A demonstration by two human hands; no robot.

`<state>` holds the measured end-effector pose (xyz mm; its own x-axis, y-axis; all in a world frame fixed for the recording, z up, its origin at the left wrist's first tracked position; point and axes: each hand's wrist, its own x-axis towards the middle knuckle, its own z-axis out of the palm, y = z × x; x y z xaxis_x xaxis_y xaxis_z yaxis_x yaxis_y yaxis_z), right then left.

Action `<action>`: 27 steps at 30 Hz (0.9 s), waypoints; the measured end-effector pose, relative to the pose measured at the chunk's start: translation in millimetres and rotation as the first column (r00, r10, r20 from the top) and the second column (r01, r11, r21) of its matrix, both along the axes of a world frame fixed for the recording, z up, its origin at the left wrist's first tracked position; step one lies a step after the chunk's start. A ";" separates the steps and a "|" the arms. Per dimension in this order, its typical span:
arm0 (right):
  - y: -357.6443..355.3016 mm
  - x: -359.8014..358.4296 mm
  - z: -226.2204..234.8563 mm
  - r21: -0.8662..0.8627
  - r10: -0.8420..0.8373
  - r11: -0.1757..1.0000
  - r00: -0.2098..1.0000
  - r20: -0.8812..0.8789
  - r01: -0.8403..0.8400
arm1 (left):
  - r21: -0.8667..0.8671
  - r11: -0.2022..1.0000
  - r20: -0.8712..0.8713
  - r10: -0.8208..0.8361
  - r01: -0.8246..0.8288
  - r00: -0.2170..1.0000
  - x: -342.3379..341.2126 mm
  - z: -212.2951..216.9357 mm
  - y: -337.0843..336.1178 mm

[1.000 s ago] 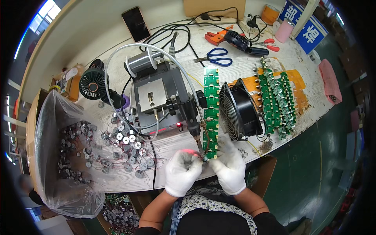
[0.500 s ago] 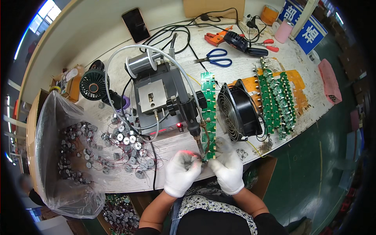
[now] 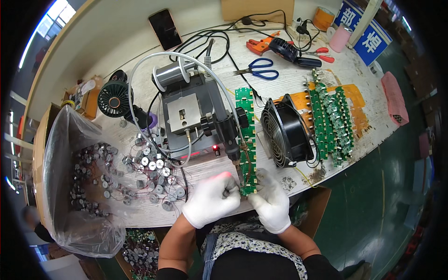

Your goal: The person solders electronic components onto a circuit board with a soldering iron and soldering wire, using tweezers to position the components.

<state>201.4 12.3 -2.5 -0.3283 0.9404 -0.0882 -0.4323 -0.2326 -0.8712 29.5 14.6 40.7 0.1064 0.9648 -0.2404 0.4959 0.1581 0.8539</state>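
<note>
Head view, left to right. Clear bag (image 3: 70, 186) of small motors, loose ones spilling beside it. Your left hand (image 3: 212, 200): fingers curled, pinching something too small to identify. Green board strip (image 3: 246, 140): under the soldering head (image 3: 231, 140), near end gripped by your right hand (image 3: 270, 200). Risk: strip slips, joint misaligns; fingertips close to hot tip.

I see bright, even daylight from a window (image 3: 44, 25) upper left; soft shadows, sharp centre, fisheye-bent black rim.
</note>
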 end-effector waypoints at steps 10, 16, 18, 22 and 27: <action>0.4 2.5 -4.3 0.039 -0.008 0.999 1.000 0.013 0.008 | -0.046 0.986 -0.093 -0.167 0.163 0.982 -2.0 8.2 18.0; 5.4 4.3 -11.1 0.050 -0.004 0.999 0.997 0.080 0.000 | -0.053 0.982 -0.121 -0.188 0.183 0.975 -2.9 11.7 24.3; 6.2 4.4 -11.4 0.093 -0.010 0.996 0.989 0.145 -0.004 | -0.055 0.982 -0.128 -0.189 0.183 0.974 -2.6 13.3 25.2; 5.0 3.0 -5.2 0.101 -0.041 0.994 0.993 0.108 0.030 | -0.046 0.984 -0.145 -0.176 0.171 0.974 -2.3 17.0 25.5; -0.4 4.0 -12.1 0.116 -0.078 0.991 0.991 0.105 0.065 | -0.004 0.980 -0.192 -0.198 0.201 0.961 -0.7 19.8 25.3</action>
<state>205.4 11.9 -14.7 -0.2540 0.9671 -0.0129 -0.3449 -0.1031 -0.9330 28.8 39.9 60.5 0.2504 0.9324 -0.2606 0.6698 0.0275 0.7420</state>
